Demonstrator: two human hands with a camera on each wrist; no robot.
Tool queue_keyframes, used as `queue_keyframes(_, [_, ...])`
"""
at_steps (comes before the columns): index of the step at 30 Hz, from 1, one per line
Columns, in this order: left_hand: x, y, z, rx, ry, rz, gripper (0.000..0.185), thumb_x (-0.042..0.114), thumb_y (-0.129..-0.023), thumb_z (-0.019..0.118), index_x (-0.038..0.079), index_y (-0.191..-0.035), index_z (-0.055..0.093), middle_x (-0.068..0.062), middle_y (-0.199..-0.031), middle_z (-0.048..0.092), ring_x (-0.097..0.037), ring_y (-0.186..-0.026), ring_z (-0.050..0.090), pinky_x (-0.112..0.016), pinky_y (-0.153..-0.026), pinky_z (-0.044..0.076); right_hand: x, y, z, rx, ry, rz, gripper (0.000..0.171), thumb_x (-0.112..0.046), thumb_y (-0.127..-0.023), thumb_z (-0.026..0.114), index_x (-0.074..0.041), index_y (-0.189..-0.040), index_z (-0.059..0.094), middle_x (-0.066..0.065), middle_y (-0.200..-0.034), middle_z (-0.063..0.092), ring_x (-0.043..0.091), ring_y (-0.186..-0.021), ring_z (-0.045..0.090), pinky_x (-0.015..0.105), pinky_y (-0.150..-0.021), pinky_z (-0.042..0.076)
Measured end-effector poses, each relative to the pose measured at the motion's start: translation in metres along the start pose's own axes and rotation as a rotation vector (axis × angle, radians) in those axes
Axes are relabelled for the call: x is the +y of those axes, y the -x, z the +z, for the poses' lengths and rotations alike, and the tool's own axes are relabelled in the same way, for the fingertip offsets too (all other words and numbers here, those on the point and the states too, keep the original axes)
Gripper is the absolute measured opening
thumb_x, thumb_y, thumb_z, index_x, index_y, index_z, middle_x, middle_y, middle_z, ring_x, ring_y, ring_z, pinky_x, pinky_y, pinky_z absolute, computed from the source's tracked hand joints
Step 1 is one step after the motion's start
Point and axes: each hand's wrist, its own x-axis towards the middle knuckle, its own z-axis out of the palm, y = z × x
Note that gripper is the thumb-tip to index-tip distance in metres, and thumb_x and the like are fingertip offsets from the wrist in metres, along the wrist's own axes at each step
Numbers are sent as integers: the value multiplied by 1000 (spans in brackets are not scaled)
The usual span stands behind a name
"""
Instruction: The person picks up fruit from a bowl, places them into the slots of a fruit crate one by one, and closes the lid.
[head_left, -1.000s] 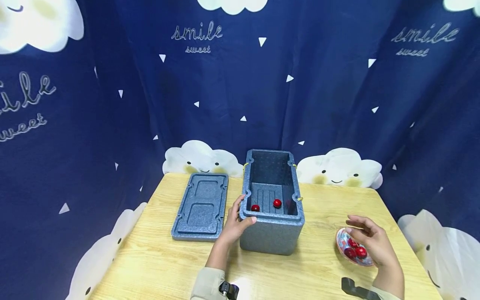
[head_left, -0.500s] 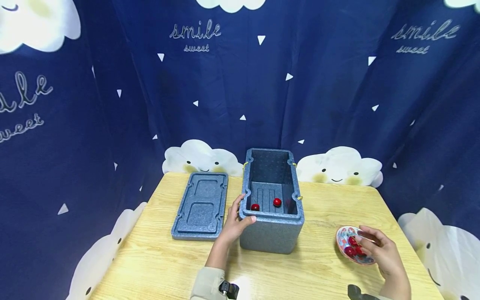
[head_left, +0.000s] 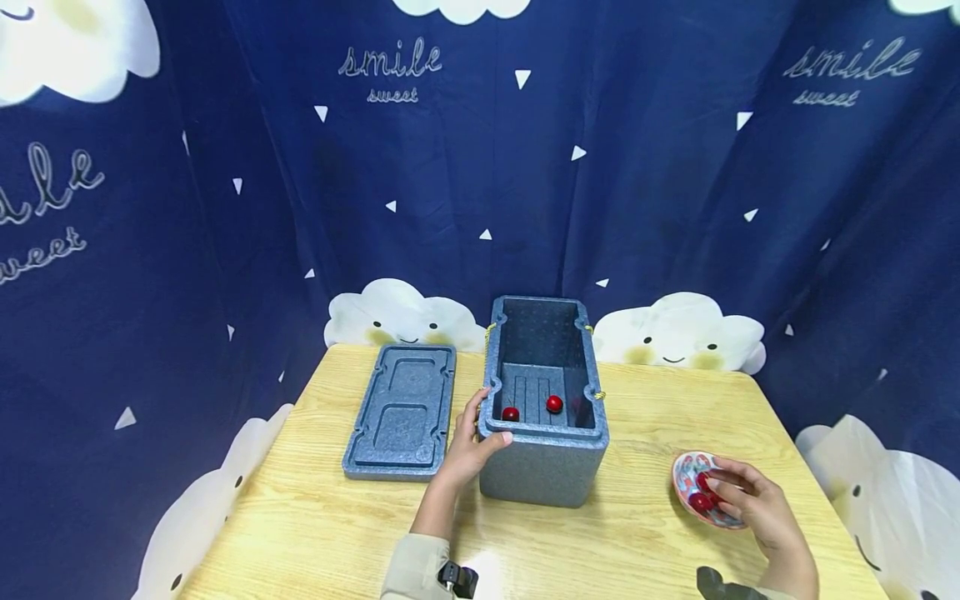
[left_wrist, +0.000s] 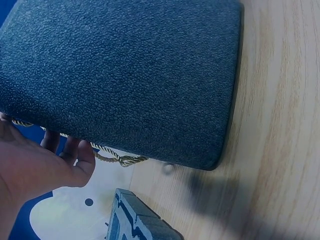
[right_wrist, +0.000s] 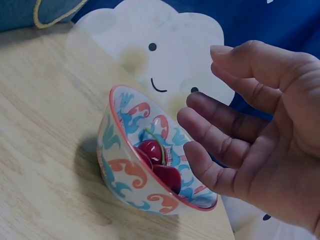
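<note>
An open dark-blue foam box [head_left: 543, 462] stands mid-table with two red cherries [head_left: 554, 404] on its floor. My left hand [head_left: 472, 442] holds its near left corner, thumb on the front rim and fingers along the left wall; the left wrist view shows that hand [left_wrist: 35, 165] against the box [left_wrist: 130, 75]. At the right, a small patterned bowl [head_left: 686, 479] holds several cherries [head_left: 700, 502]. My right hand [head_left: 738, 492] hovers at the bowl's right side with fingertips over the cherries. In the right wrist view the hand [right_wrist: 240, 140] has loosely bent fingers holding nothing beside the bowl [right_wrist: 130, 170].
The box's lid [head_left: 401, 412] lies flat on the wooden table [head_left: 315, 517] left of the box. A yellow cord handle [left_wrist: 117, 159] hangs from the box's side. A dark-blue cloud-print curtain [head_left: 675, 167] surrounds the table on three sides.
My right hand has lowered and drawn in over the bowl, its fingertips now above the cherries. The left hand and the box have not moved.
</note>
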Motion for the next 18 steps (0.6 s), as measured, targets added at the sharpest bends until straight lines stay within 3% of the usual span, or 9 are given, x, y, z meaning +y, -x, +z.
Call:
queue_keyframes(5, [3,1,0,-1,-5,2,78,15,-75,72,18,-143,32,-20,-126,34,-30,-108,43,-44,-93,30,47,-28,-23,-33,22,43,51,-27,-83,71,-14,-129,53,-11,-105,62,6,-92,59,29,-73,51])
queue_keyframes(9, [8,2,-1,-8,2,-11,78,11,-76,72,15,-142,32,-20,-126,33,-30,-107,43,-43,-91,31,22,-16,-10,-37,66,88,50,-27,-84,70,-12,-128,52,-9,-105,62,6,-90,58,34,-75,50])
queue_keyframes(12, [5,1,-1,-6,-2,-15,78,13,-76,72,17,-142,33,-20,-127,33,-29,-108,43,-43,-91,31,-2,-3,4,-43,90,108,39,-21,-87,67,-17,-124,56,-11,-102,61,3,-88,57,36,-75,49])
queue_keyframes(18, [-3,1,0,4,-21,26,77,19,-76,72,20,-142,32,-20,-126,34,-28,-104,44,-42,-89,34,-3,-2,12,-25,118,94,33,-20,-87,65,-26,-119,60,-11,-100,61,2,-86,56,36,-73,49])
